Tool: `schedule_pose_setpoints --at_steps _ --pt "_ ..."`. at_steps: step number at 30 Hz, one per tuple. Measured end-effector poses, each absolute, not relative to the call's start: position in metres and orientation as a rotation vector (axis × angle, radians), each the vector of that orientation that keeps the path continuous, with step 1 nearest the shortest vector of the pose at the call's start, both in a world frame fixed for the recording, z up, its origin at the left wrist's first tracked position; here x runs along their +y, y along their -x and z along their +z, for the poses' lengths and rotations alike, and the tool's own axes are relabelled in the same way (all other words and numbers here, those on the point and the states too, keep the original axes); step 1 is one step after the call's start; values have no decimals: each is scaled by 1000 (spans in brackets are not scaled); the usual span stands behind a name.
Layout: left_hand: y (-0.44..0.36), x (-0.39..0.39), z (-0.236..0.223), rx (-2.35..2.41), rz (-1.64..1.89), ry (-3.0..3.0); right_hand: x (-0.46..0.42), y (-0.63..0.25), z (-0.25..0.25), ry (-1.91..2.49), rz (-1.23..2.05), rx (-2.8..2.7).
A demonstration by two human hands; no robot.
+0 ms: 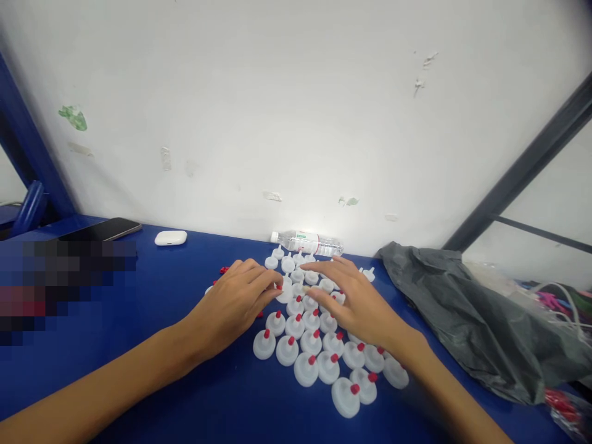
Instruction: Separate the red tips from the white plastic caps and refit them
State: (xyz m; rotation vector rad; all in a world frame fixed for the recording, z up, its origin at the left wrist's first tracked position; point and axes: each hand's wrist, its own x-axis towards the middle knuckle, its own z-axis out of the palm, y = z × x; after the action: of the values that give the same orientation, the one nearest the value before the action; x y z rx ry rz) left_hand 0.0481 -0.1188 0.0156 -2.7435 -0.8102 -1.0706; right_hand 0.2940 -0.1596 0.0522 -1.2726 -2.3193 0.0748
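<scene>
Many white nozzle caps lie in loose rows before me. The nearer ones, such as this white cap (306, 370), wear small red tips; those at the back, like this bare cap (287, 264), show plain white spouts. My left hand (231, 299) pinches a small red tip (279, 287) between thumb and forefinger, right at a white nozzle cap (285, 293). Above the middle rows is my right hand (356, 296), its thumb and fingers apart around several caps, with nothing visible held. More loose red tips (224, 270) peek out behind my left hand, mostly hidden by it.
A clear plastic bottle (308, 242) lies against the wall. On the left are a white earbud case (171, 238) and a phone (104, 230). Dark grey plastic sheeting (462, 314) covers the right side, beside a dark metal bar (518, 166). The table (185, 394) is blue.
</scene>
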Motion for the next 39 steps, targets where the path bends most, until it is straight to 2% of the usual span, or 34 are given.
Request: schedule_pose_setpoints --at_steps 4,8,14,18,23,29,33,39 --pt "-53 -129 18 -735 -1284 2760 -171 -278 51 1103 103 -2351" --pt "-53 -133 20 -659 -1149 2688 -173 -271 44 893 -29 -2286" --pt "-55 -135 22 -561 -862 2703 -172 -273 42 824 -76 -2313" --pt "-59 -144 24 -679 -1030 2852 -165 -282 45 842 -177 -2401" --pt "-54 -150 35 -1016 -1313 2912 -141 -330 51 1201 -368 -2215" --pt "-51 -133 25 -1026 -942 2756 -126 -377 57 1547 -347 -2016" --pt "-50 -123 12 -1031 -774 2806 -127 -388 61 1734 -201 -2130" --pt "-48 -118 8 -1070 -730 2821 -131 -398 61 1894 145 -2271"
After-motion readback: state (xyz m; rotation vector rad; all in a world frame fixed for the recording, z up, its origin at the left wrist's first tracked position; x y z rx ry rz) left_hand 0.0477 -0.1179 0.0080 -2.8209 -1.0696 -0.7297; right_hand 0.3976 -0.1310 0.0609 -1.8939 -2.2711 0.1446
